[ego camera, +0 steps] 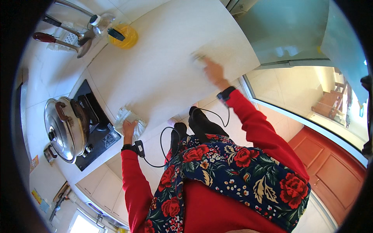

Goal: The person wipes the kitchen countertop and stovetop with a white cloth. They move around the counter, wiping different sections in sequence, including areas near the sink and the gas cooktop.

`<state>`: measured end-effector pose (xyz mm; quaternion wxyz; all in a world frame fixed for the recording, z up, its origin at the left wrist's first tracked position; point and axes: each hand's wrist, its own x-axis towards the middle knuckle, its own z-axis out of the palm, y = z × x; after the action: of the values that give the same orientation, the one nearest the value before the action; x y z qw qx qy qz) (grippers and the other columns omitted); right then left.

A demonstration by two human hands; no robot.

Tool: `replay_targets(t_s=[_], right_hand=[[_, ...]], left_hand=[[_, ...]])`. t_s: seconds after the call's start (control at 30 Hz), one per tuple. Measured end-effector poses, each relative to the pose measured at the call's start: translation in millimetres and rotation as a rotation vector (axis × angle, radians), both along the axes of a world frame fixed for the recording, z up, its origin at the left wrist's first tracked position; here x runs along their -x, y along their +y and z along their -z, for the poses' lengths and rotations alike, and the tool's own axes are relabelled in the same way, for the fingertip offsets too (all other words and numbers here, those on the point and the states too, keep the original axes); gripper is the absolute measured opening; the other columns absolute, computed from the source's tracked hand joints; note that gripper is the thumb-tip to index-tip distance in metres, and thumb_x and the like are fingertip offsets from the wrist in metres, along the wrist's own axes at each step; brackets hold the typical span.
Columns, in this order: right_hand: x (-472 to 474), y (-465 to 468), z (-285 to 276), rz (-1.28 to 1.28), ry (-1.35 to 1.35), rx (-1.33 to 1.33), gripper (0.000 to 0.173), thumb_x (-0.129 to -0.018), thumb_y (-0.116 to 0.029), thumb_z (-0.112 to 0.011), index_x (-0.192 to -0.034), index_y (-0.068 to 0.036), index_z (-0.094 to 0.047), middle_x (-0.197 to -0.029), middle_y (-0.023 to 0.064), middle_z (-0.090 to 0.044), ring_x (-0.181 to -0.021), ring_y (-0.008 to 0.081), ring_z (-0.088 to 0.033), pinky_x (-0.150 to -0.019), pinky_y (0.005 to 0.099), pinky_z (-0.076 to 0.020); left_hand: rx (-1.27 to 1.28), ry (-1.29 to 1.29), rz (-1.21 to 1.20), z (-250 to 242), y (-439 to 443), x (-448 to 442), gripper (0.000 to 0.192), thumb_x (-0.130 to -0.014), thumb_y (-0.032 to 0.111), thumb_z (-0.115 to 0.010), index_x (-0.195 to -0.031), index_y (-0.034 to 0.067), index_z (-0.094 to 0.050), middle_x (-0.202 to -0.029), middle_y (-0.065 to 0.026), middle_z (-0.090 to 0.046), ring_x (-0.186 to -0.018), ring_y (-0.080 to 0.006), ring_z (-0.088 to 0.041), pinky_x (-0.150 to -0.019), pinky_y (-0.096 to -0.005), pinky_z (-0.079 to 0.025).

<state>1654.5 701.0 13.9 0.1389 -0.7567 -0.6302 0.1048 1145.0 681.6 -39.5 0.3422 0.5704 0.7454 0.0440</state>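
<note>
My left hand (129,128) grips a folded whitish cloth (137,118) at the near left edge of the white countertop (163,58), beside the stove. Farther right, my right hand (214,72) is blurred, its fingers pointing down at the countertop. It holds a small greyish pad (199,57), too smeared by motion to name exactly. Around the pad the surface looks faintly brownish. Black bands with a cable circle both wrists.
A lidded metal pot (62,131) stands on the black gas stove (102,128) at left. An oil jug (125,36), a clear bottle (102,23) and a ladle (84,48) sit along the back wall. A glass panel (282,35) rises at right.
</note>
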Motion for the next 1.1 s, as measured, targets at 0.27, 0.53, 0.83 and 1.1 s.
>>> replay_targets(t_s=[0.27, 0.53, 0.83, 1.1], right_hand=[[-1, -14, -4, 0.073, 0.011, 0.055, 0.042, -0.072, -0.025, -0.059, -0.112, -0.016, -0.052, -0.084, 0.0134, -0.064, -0.081, 0.0306, -0.061, -0.067, 0.0446, -0.0477], [-100, -37, -15, 0.701, -0.086, 0.136, 0.041, -0.078, -0.031, -0.053, -0.113, -0.013, -0.042, -0.085, 0.0235, -0.062, -0.081, 0.0401, -0.060, -0.071, 0.0502, -0.0462], [156, -61, 8, -0.227, 0.049, 0.141, 0.030, -0.074, -0.016, -0.051, -0.102, -0.008, -0.044, -0.069, 0.0155, -0.061, -0.063, 0.0355, -0.060, -0.056, 0.0492, -0.0457], [70, -50, 5, 0.271, 0.175, 0.208, 0.045, -0.075, -0.028, -0.056, -0.116, -0.011, -0.046, -0.080, 0.0170, -0.063, -0.073, 0.0357, -0.060, -0.064, 0.0481, -0.0467]], left_hand=[[-0.118, -0.039, 0.069, 7, -4, 3, 0.043, -0.065, 0.035, -0.073, -0.062, 0.006, -0.042, -0.060, -0.0059, -0.046, -0.059, -0.0187, -0.044, -0.054, -0.0356, -0.037], [-0.084, 0.077, 0.046, 4, -5, -4, 0.043, -0.064, 0.041, -0.070, -0.070, 0.005, -0.048, -0.071, -0.0139, -0.055, -0.069, -0.0304, -0.053, -0.063, -0.0419, -0.040], [-0.092, 0.073, 0.028, -9, -4, -15, 0.044, -0.065, 0.043, -0.067, -0.081, 0.004, -0.053, -0.082, -0.0166, -0.059, -0.084, -0.0331, -0.057, -0.072, -0.0425, -0.042], [-0.116, -0.197, 0.011, 4, -11, 4, 0.036, -0.067, 0.034, -0.069, -0.080, 0.004, -0.054, -0.070, -0.0094, -0.058, -0.067, -0.0240, -0.057, -0.063, -0.0348, -0.044]])
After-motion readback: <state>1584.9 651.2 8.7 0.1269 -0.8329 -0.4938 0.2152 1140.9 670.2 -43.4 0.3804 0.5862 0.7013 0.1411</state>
